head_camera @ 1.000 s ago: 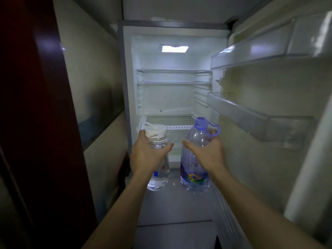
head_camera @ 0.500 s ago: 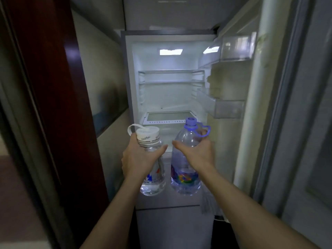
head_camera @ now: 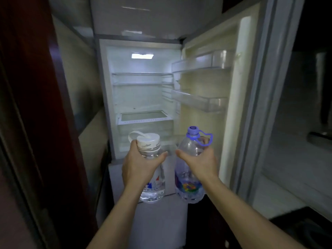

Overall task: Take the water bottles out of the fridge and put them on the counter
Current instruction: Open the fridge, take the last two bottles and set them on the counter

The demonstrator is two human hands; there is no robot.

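Note:
Each of my hands holds a clear water bottle upright in the air in front of the open fridge (head_camera: 143,97). My left hand (head_camera: 138,166) grips the white-capped bottle (head_camera: 154,187) around its shoulder, just under the wide white cap. My right hand (head_camera: 199,162) grips the purple-capped bottle (head_camera: 188,187) around its upper body; its purple carry loop sticks out to the right. Both bottles are outside the fridge, below its lit compartment. The fridge shelves I can see hold nothing.
The fridge door (head_camera: 231,97) stands open to the right, its clear door bins (head_camera: 201,101) holding nothing. A dark red door edge (head_camera: 45,105) runs down the left. The closed lower fridge compartment (head_camera: 158,221) is below the bottles. A dim room lies at the right.
Both hands and their bottles have drawn back from the fridge, which now looks farther away. More of the door and the dim room on the right has come into view.

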